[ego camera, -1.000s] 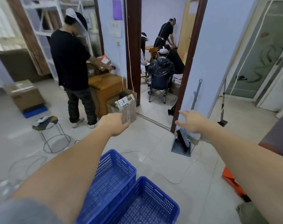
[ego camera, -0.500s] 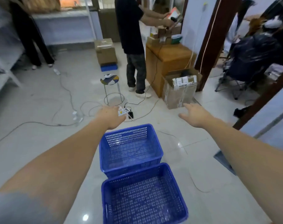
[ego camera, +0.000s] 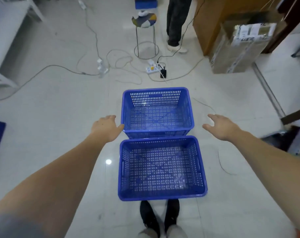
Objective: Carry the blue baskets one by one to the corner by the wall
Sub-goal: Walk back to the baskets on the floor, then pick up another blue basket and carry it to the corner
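Two empty blue plastic baskets stand on the tiled floor, one behind the other, touching. The near basket (ego camera: 161, 169) sits just in front of my shoes. The far basket (ego camera: 157, 112) lies beyond it. My left hand (ego camera: 106, 126) hovers open at the far basket's left rim, thumb almost touching the corner. My right hand (ego camera: 221, 125) is open to the right of that basket, a short gap away from it. Neither hand holds anything.
Cables and a power strip (ego camera: 153, 68) lie on the floor past the baskets. A round stool (ego camera: 145, 31) and a standing person's legs (ego camera: 175, 23) are farther back. A cardboard box (ego camera: 240, 48) and wooden cabinet (ego camera: 209, 23) stand at right. A white shelf frame (ego camera: 3, 48) is at left.
My view has tilted down from the room to the floor. Both baskets now lie straight ahead, and my hands have dropped to either side of the far basket.
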The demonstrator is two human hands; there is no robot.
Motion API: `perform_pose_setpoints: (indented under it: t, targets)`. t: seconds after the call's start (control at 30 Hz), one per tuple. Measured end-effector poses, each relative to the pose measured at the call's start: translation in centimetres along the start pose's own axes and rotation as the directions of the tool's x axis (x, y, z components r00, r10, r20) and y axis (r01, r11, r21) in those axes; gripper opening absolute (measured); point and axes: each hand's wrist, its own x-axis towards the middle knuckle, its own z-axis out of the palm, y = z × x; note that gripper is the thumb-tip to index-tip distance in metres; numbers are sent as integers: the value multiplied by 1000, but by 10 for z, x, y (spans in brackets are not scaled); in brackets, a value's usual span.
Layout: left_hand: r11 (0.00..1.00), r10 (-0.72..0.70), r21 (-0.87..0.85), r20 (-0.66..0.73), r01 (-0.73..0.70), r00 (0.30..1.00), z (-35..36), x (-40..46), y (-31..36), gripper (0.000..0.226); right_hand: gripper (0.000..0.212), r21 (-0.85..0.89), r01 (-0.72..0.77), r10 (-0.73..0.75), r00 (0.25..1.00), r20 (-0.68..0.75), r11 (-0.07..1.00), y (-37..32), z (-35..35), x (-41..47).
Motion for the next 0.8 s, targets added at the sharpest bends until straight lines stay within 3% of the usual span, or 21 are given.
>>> perform_pose_setpoints:
  t: [0.3,0.53,0.63,0.73,0.8]
  targets:
    - [997,-79,9,271,80,959,215,59,-18,64,76,-25,-92,96,965,243,995,76,204,91]
    - [962,-230,-53,379,269,897,367,108,-47,59,68,75,-192,165,947,274,979,123,336,149]
    - [915,-322,-104,396,391,860,433,131,-74,74,74,91,-274,242,933,266,957,144,377,165]
    - [819,-402,-215,445,532,800,468,139,-75,63,74,124,-368,330,910,252,922,157,405,180]
    - [737,-449,-301,453,606,770,481,145,-71,54,63,183,-415,364,896,255,891,160,424,187]
